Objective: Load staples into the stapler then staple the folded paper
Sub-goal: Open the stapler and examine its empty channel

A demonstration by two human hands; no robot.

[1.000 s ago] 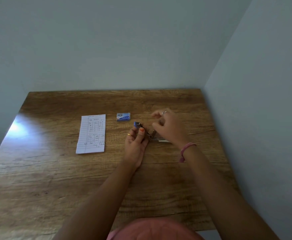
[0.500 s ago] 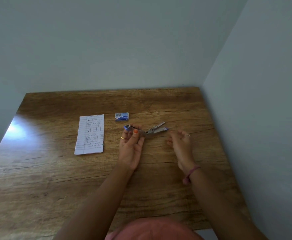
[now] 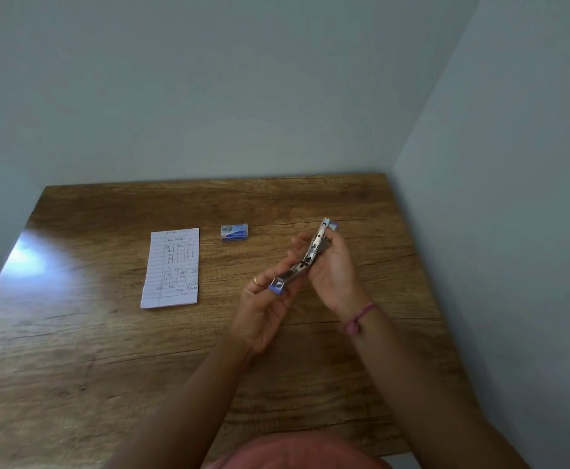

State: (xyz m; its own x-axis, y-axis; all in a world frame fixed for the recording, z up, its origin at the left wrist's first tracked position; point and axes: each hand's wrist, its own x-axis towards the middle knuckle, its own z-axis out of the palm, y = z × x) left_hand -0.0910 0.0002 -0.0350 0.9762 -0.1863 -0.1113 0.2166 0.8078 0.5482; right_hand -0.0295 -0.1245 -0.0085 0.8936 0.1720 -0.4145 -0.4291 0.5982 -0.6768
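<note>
A small metal stapler (image 3: 305, 257) with blue ends is swung wide open and lifted above the wooden table (image 3: 107, 367). My left hand (image 3: 265, 308) grips its lower blue end. My right hand (image 3: 332, 270) holds its upper half, which points up and away. The folded lined paper (image 3: 172, 267), with handwriting on it, lies flat to the left of my hands. A small blue staple box (image 3: 234, 232) rests beyond the paper, closer to the middle of the table. No loose staples are visible.
The table fits into a corner, with one wall (image 3: 209, 96) behind it and another wall (image 3: 513, 231) along its right edge. A glare patch (image 3: 30, 262) shines on the left of the tabletop.
My right hand, empty and apart half a second ago, has closed on the stapler's upper half. Both hands have lifted the open stapler up and to the right.
</note>
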